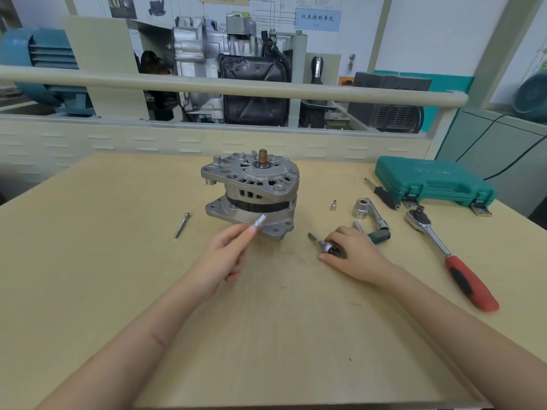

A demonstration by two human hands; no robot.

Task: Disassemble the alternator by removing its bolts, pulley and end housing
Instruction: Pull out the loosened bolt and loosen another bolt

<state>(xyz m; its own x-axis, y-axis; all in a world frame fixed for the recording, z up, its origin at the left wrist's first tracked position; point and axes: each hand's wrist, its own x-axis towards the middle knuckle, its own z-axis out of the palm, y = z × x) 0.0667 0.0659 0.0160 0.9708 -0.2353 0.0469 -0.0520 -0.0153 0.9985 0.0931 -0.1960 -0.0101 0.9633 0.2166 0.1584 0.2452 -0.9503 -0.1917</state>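
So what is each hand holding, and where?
Left hand pinches a small silver socket by its lower end. Right hand grips a small metal ratchet driver around its head.

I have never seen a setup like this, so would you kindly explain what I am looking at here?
The single picture comes from a camera worn on a person's head, looking down at a wooden workbench. An alternator stands in the middle, shaft upward. The left hand pinches a small socket; the right hand grips a small ratchet tool lying on the bench. A long bolt lies left of the alternator. To the right lie sockets, a red-handled ratchet and a closed green tool case.
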